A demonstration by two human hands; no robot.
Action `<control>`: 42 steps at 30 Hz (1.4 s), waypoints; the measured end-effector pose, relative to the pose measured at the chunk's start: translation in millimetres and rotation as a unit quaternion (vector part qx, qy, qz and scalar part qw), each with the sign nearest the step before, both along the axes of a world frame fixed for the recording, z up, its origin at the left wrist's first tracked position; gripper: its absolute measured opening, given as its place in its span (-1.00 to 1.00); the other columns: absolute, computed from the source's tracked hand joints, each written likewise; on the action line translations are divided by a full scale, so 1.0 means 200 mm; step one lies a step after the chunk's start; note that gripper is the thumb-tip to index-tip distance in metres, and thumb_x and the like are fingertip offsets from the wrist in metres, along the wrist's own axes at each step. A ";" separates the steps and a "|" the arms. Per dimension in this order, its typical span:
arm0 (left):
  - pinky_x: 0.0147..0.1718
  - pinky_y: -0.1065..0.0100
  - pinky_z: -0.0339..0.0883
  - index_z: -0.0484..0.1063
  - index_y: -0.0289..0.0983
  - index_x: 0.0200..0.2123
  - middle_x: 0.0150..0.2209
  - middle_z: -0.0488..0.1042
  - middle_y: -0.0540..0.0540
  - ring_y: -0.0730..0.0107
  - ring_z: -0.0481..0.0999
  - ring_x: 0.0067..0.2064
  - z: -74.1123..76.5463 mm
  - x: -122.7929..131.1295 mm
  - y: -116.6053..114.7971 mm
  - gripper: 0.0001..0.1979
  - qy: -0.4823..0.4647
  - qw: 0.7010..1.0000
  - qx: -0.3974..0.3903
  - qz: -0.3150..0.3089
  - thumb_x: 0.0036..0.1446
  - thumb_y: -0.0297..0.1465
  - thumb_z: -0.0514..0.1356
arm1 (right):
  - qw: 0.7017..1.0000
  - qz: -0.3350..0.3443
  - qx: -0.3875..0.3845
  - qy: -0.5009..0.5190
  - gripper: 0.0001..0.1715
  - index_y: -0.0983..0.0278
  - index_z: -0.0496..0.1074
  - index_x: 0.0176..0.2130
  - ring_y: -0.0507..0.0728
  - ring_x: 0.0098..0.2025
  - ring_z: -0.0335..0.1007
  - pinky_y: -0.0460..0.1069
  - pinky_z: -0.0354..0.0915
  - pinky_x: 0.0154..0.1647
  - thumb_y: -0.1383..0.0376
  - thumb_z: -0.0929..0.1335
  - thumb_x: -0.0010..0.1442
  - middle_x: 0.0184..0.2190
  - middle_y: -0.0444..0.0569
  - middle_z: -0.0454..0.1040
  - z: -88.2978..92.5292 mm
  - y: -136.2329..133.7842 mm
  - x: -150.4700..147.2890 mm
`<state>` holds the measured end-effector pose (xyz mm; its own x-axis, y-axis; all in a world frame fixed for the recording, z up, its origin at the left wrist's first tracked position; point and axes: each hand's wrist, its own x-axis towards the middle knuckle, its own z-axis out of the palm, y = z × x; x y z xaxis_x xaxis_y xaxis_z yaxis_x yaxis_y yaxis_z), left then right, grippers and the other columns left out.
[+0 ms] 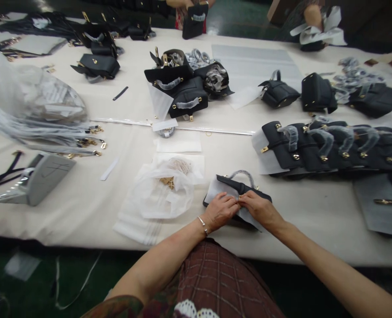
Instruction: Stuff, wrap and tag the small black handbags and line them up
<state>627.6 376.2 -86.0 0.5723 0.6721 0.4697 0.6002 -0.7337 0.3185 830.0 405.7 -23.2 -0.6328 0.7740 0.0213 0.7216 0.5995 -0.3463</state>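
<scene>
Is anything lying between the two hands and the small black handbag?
Yes. A white paper sheet lies over the front of the black handbag; the left hand and right hand rest on that sheet, fingertips meeting near its middle. The bag's top edge and wrapped handle are uncovered.

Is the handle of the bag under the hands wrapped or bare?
Wrapped: the handle of the black bag shows a pale, translucent covering along its whole arch, not bare black.

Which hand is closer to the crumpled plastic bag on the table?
Left. The left hand lies just right of the crumpled plastic bag, on the small black handbag; the right hand is farther right on that handbag.
</scene>
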 end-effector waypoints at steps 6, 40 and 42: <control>0.13 0.18 0.25 0.44 -0.24 -0.10 0.08 0.46 -0.12 0.31 0.48 0.00 0.01 -0.01 0.00 -0.83 0.011 0.999 -0.027 0.019 0.36 -0.38 0.07 | 0.986 0.126 -0.022 -0.107 -0.75 0.24 0.44 -0.30 0.06 -0.35 0.39 -0.08 0.24 -0.38 0.48 0.23 0.26 -0.37 -0.07 0.43 0.09 0.11 -0.04; 0.31 0.16 0.07 0.43 -0.27 -0.08 0.04 0.52 -0.09 0.34 0.35 0.22 0.02 0.02 0.04 -0.78 -0.030 0.998 -0.052 0.021 0.38 -0.37 0.02 | 0.994 -0.051 -0.101 -0.003 -0.84 0.21 0.45 -0.15 0.16 -0.20 0.51 0.01 0.44 -0.19 0.35 0.33 0.24 -0.23 0.00 0.52 -0.09 0.09 -0.01; 0.25 0.20 0.14 0.44 -0.26 -0.13 -0.03 0.55 -0.08 0.37 0.43 0.12 0.01 0.01 0.04 -0.79 -0.032 0.998 -0.048 0.007 0.39 -0.37 0.01 | 0.995 -0.045 -0.092 0.018 -0.81 0.22 0.46 -0.10 0.16 -0.18 0.51 0.02 0.44 -0.15 0.32 0.32 0.27 -0.21 0.01 0.53 -0.09 0.07 0.01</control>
